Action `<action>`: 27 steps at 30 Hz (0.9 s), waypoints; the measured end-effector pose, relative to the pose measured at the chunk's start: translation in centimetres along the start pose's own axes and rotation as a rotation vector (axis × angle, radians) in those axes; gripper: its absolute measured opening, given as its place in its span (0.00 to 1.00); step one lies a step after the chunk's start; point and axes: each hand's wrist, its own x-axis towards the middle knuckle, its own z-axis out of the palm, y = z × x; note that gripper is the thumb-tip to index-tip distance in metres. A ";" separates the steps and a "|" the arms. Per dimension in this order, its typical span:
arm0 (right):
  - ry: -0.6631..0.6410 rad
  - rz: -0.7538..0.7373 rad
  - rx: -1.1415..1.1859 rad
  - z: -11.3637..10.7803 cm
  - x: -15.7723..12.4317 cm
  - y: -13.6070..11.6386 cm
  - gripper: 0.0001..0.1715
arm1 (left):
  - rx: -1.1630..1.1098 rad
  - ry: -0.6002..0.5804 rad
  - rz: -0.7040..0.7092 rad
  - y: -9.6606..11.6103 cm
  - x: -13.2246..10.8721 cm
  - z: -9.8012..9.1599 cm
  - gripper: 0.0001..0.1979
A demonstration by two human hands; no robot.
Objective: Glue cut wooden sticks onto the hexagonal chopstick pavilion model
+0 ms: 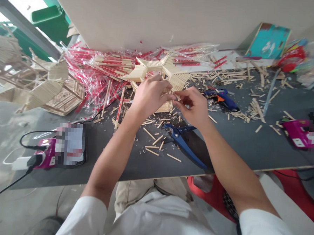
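A star-shaped model made of pale wooden sticks [159,70] lies on the dark grey table [250,143]. My left hand [149,96] curls over the model's near point and grips it. My right hand [193,105] pinches a small wooden stick piece [176,96] against that same point, fingertips almost touching the left hand. Blue-handled cutting pliers [183,141] lie just below my hands. A blue and orange glue gun [222,98] rests to the right of my right hand.
Red-wrapped chopstick packets [96,72] pile up at the left. Cut stick bits [252,105] litter the table. Stick-built structures [29,86] stand far left. A pink power strip [46,153] with cables sits at the left edge, another pink device [297,133] at right.
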 end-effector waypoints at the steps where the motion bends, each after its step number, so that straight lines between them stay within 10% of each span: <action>1: -0.001 0.001 0.001 0.0 0.0 0.0 0.19 | 0.001 -0.002 -0.014 0.1 0.0 0.0 0.15; 27: 0.002 -0.011 -0.003 0.3 -0.5 0.3 0.19 | 0.132 0.066 -0.090 1.2 -0.2 0.2 0.15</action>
